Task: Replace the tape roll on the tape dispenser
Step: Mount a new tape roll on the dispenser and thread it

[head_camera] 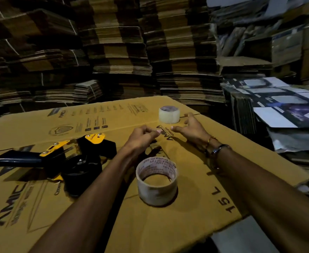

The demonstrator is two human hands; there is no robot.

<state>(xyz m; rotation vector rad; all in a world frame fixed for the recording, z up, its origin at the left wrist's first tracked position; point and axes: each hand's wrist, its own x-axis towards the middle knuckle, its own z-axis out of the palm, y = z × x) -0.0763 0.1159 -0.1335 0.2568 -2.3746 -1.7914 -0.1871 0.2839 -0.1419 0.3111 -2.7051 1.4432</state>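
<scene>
A black and yellow tape dispenser (64,157) lies on its side at the left of a flattened cardboard sheet (195,212). A nearly used-up tape roll (157,181), mostly bare core, stands in the near middle between my forearms. A full clear tape roll (169,114) stands at the sheet's far edge. My right hand (190,129) is spread open just to the right of and below the full roll, apart from it. My left hand (143,136) hovers over the sheet with fingers curled loosely and nothing visible in them.
Tall stacks of flattened cardboard boxes (113,52) fill the back. Printed black and white cartons (278,105) are piled at the right. The sheet's right edge drops off near the cartons.
</scene>
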